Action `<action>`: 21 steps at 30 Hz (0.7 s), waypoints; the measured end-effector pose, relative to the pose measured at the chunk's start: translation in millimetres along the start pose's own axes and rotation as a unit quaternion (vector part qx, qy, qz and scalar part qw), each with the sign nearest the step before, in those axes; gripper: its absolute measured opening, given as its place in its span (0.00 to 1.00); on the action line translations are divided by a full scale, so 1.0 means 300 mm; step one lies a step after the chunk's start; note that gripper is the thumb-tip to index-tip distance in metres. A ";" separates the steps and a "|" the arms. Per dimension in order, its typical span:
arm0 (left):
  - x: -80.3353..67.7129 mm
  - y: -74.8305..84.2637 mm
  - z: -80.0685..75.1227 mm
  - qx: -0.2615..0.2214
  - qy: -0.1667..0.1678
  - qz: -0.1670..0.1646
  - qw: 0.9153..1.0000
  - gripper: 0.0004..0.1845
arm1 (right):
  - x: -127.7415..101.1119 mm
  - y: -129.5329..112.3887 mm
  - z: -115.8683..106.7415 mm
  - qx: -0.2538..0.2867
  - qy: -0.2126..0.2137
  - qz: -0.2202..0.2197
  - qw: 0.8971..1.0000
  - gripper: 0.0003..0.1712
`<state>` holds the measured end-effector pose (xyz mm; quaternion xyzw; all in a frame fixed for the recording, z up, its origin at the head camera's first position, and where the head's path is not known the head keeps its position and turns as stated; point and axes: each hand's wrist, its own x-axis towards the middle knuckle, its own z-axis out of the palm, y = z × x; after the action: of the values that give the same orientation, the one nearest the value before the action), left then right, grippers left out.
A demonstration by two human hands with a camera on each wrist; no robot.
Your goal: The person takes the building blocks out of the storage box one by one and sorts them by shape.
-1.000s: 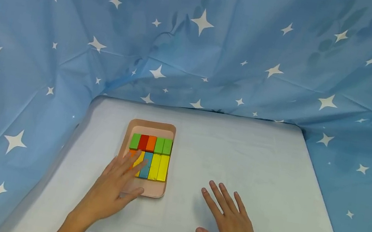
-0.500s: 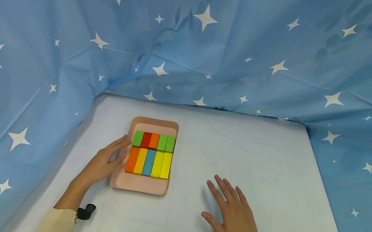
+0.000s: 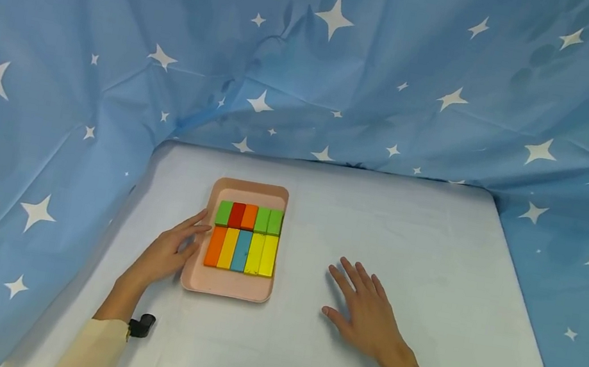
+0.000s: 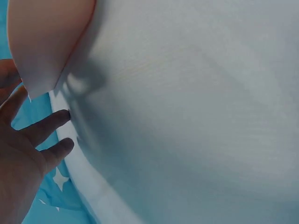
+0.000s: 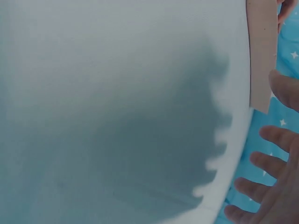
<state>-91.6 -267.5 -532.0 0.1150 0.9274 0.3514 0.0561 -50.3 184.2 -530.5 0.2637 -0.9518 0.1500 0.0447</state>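
A pink tray [image 3: 226, 286] lies on the white table [image 3: 433, 265], left of the middle. It holds two rows of coloured blocks [image 3: 244, 237]: green, red, orange and green ones behind, then orange, yellow, blue and yellow ones in front. My left hand [image 3: 170, 250] rests against the tray's left rim with fingers straight. The right hand [image 3: 362, 305] lies flat on the table to the right of the tray, fingers spread, holding nothing. The left wrist view shows the tray's side [image 4: 42, 42] beside my fingers [image 4: 44, 126]. The tray's edge [image 5: 261, 56] shows in the right wrist view.
A blue cloth with white stars [image 3: 316, 51] hangs behind and on both sides of the table. The table's front left edge runs close to my left forearm. Bare table surface stretches right of the tray.
My left hand slid off the blocks to the tray's left rim. The right hand drew back slightly and stays flat. The head view rose a little.
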 end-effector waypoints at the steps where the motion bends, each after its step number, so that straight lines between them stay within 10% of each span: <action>1: -0.002 -0.005 0.002 -0.005 -0.001 -0.001 1.000 0.22 | 0.005 0.002 0.006 0.001 -0.003 0.002 1.000 0.44; 21: -0.004 -0.054 -0.002 -0.046 -0.008 -0.019 0.999 0.30 | 0.023 0.028 0.083 0.013 -0.076 0.042 0.996 0.46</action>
<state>-93.5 -280.0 -542.3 0.0977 0.9118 0.3917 0.0750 -60.7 180.0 -555.3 0.2342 -0.9608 0.1437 -0.0376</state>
